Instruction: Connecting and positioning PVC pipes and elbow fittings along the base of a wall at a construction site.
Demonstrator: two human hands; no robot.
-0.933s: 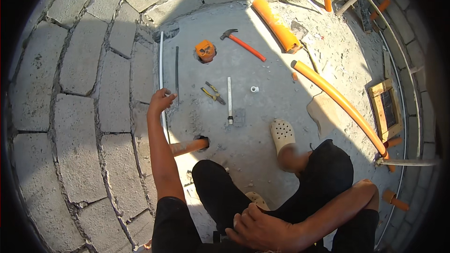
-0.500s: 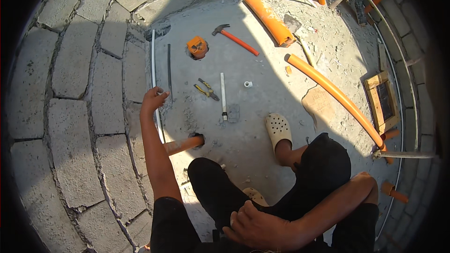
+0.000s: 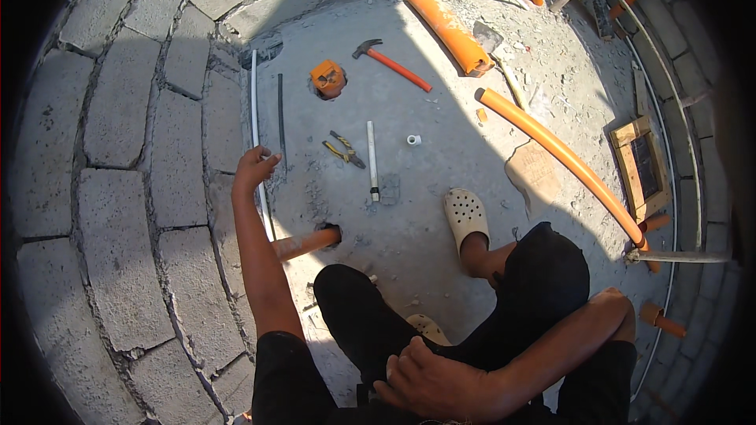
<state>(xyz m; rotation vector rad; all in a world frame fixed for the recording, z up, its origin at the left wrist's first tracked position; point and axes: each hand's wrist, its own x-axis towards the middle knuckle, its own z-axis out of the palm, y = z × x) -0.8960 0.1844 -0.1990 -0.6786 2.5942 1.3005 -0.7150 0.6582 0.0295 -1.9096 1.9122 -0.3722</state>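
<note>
My left hand (image 3: 257,167) is at the wall side, fingers curled around a thin white pipe (image 3: 254,102) that runs along the foot of the block wall. The palm side is hidden. My right hand (image 3: 431,382) rests loosely across my lap with nothing in it, fingers slightly apart. On the concrete floor, right of my left hand, lie a thin dark rod (image 3: 281,118), yellow-and-black pliers (image 3: 344,151), a short white pipe (image 3: 372,161) with a black band near its lower end, and a small white pipe fitting (image 3: 413,140). A red-handled claw hammer (image 3: 400,71) lies farther off.
An orange fitting (image 3: 327,77) sits in a floor hole. An orange-brown pipe (image 3: 307,245) enters another hole near my knee. To the right are a thick orange pipe (image 3: 449,31), a long curved orange pipe (image 3: 563,153), a trowel (image 3: 490,38) and a wooden frame (image 3: 639,169).
The view has shifted very slightly, so the floor things appear a little farther left. Both hands keep about the same pose.
</note>
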